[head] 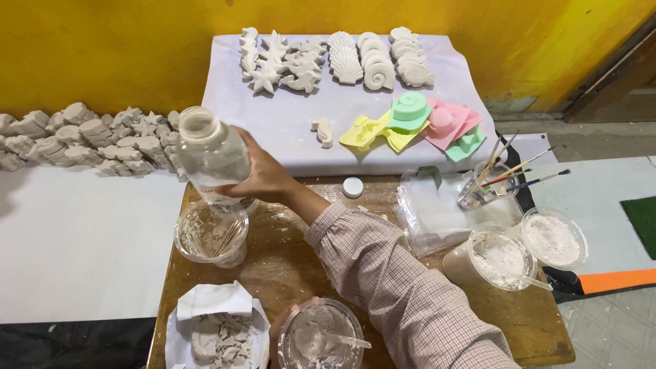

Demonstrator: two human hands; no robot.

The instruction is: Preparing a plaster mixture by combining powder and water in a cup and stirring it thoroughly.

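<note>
Bottle (212, 150), clear plastic and uncapped, sits left of centre in the frame, gripped around its lower body by my right hand (263, 176). Its long axis tilts, mouth toward the upper left, base down toward the cup (210, 232) with wooden sticks just below. My left hand (281, 333), at the bottom edge, touches a cup of white powder (321, 336); I cannot tell how firmly. Tipped further, the open bottle could spill onto the wooden surface (287, 266), and my sleeve (403, 294) could knock a cup over.
</note>
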